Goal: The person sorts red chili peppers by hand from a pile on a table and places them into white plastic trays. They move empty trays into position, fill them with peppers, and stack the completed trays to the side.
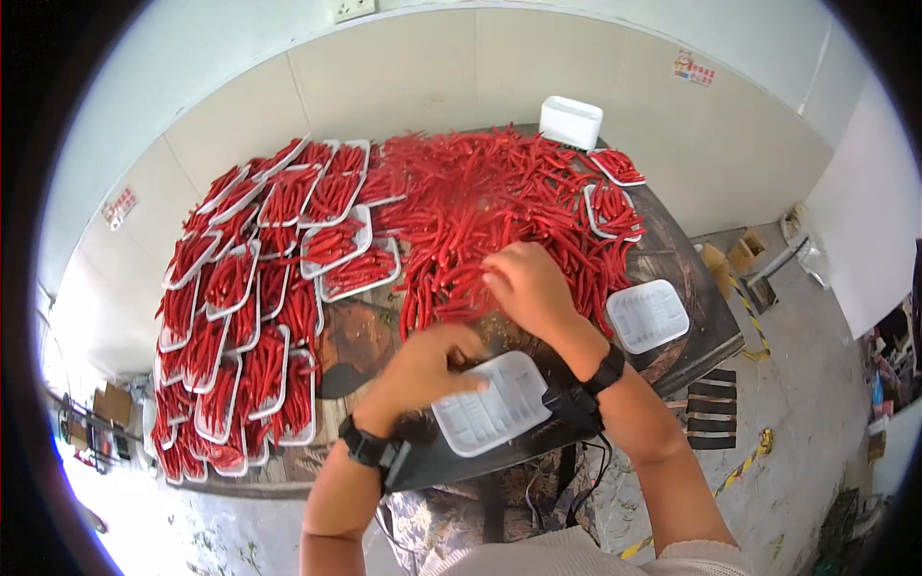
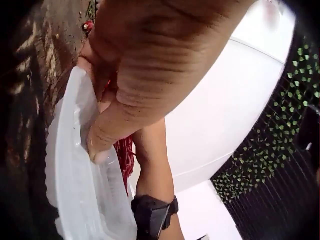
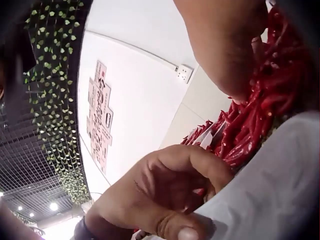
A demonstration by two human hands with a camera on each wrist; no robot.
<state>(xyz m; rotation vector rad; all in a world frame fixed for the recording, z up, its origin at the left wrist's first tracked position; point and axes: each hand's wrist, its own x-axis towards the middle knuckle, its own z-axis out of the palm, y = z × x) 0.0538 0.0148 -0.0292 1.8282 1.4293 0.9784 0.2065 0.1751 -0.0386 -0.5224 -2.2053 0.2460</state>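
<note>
Near the front edge of the table (image 1: 357, 334), the left hand (image 1: 418, 372) has its thumb inside a white plastic tray (image 1: 497, 408); the right hand (image 1: 530, 288) meets the red chilli pile (image 1: 519, 216). Neither grip is clear. The right wrist camera (image 1: 573, 410) bumping the tray could push it off.

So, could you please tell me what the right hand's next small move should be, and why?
I would probably have the right hand bring some red chilies to the nearest white tray: that tray looks empty, the left hand has its thumb over it, and the right hand is at the chilies.
</note>
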